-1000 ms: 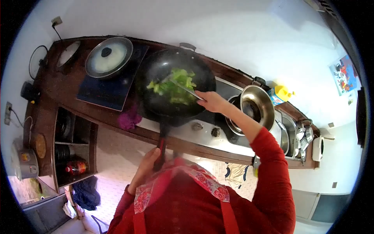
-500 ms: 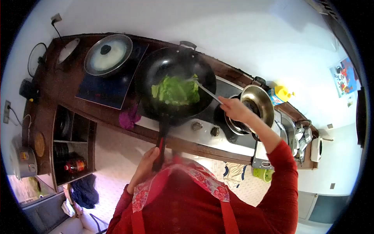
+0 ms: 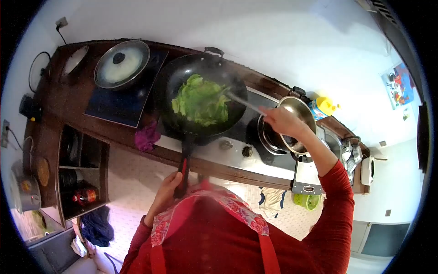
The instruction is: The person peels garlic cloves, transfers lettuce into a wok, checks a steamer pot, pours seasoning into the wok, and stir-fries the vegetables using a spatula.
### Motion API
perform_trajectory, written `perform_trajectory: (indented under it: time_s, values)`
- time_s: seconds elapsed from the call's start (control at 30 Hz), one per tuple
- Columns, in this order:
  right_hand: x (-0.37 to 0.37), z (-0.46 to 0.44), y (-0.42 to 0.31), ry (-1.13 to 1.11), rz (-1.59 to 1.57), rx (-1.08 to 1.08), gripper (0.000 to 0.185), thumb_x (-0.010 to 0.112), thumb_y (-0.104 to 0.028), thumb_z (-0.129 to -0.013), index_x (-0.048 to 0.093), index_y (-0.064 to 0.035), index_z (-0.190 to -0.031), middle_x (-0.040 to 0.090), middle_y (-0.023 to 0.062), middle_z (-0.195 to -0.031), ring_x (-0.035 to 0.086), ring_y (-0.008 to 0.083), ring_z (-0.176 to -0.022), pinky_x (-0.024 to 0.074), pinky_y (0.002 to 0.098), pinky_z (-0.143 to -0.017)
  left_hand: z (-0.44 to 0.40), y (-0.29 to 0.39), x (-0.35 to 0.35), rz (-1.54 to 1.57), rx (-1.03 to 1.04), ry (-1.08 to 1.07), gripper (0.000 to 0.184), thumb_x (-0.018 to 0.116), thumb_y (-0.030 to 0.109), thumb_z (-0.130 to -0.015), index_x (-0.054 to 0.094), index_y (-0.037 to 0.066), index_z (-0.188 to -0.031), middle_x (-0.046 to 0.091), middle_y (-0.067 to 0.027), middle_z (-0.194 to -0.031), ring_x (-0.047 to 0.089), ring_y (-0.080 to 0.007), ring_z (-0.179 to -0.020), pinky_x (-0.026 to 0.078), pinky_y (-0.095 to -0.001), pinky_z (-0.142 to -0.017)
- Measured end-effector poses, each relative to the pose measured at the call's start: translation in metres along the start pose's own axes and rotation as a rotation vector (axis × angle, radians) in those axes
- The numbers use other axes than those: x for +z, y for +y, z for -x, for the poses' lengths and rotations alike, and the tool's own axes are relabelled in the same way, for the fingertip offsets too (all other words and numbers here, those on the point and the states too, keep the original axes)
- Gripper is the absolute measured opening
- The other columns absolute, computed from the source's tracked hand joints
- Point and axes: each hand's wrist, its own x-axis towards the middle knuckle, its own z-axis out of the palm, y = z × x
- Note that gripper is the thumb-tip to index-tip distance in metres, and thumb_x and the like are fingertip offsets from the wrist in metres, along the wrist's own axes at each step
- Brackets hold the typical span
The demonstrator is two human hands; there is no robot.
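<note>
A large black wok (image 3: 166,109) stands on the gas stove (image 3: 269,166), with chopped green leafy vegetables (image 3: 198,102) heaped in it and steam above them. My left hand (image 3: 168,189) is closed around the wok's black handle (image 3: 185,160), close to the apron. In my right hand (image 3: 285,122) is the handle end of a long metal spatula (image 3: 248,105). Its far end reaches into the right side of the greens, where steam and leaves partly hide the blade, so its exact shape is unclear.
To the left, a glass-lidded pan (image 3: 127,68) sits on a dark induction cooktop (image 3: 114,109). A purple cloth (image 3: 147,137) lies at the counter edge. Right of the wok are a steel pot (image 3: 301,107), a yellow-capped bottle (image 3: 323,107) and a sink (image 3: 335,141).
The right hand and spatula have shifted slightly right relative to the wok, and the greens are more spread out. The whole view has moved a little. The left hand keeps its hold.
</note>
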Motion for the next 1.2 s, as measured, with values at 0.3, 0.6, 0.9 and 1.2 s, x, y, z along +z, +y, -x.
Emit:
perform_trajectory:
  time_s: [0.3, 0.6, 0.9, 1.2]
  values:
    - [-0.038, 0.010, -0.007, -0.165, -0.185, -0.082, 0.044, 0.053, -0.018, -0.090, 0.046, -0.0135, -0.133, 0.057, 0.0125, -0.063, 0.051, 0.0166, -0.054, 0.0434, 0.0328, -0.056, 0.004, -0.004, -0.006, -0.029, 0.046, -0.009, 0.041, 0.057, 0.035, -0.091, 0.053, 0.002, -0.116, 0.062, -0.0071, -0.091, 0.059, -0.0163, -0.079, 0.048, -0.0282, -0.069]
    - [-0.002, 0.036, -0.008, -0.160, -0.123, 0.034, 0.044, 0.058, -0.016, -0.087, 0.049, -0.0136, -0.130, 0.058, 0.0163, -0.065, 0.055, 0.0182, -0.052, 0.0456, 0.0337, -0.056, 0.013, -0.004, -0.001, -0.034, 0.113, -0.016, 0.042, 0.058, 0.037, -0.090, 0.054, 0.002, -0.114, 0.062, -0.0074, -0.091, 0.059, -0.0160, -0.080, 0.049, -0.0280, -0.071]
    - [0.072, -0.046, -0.020, 0.288, -0.287, -0.107, 0.042, 0.054, -0.017, -0.086, 0.050, -0.0083, -0.126, 0.060, 0.0261, -0.081, 0.060, 0.0412, -0.077, 0.0485, 0.0459, -0.069, 0.009, -0.011, -0.006, -0.106, 0.072, -0.006, 0.043, 0.061, 0.034, -0.088, 0.054, 0.001, -0.114, 0.062, -0.0078, -0.092, 0.059, -0.0163, -0.081, 0.048, -0.0286, -0.072]
    - [0.038, -0.001, -0.015, 0.093, -0.096, 0.072, 0.040, 0.054, -0.015, -0.087, 0.051, -0.0088, -0.126, 0.058, 0.0261, -0.074, 0.060, 0.0393, -0.073, 0.0458, 0.0453, -0.066, 0.018, -0.007, 0.008, -0.029, 0.133, 0.080, 0.038, 0.053, 0.033, -0.093, 0.053, -0.001, -0.111, 0.053, -0.0001, -0.082, 0.048, -0.0086, -0.072, 0.040, -0.0219, -0.064]
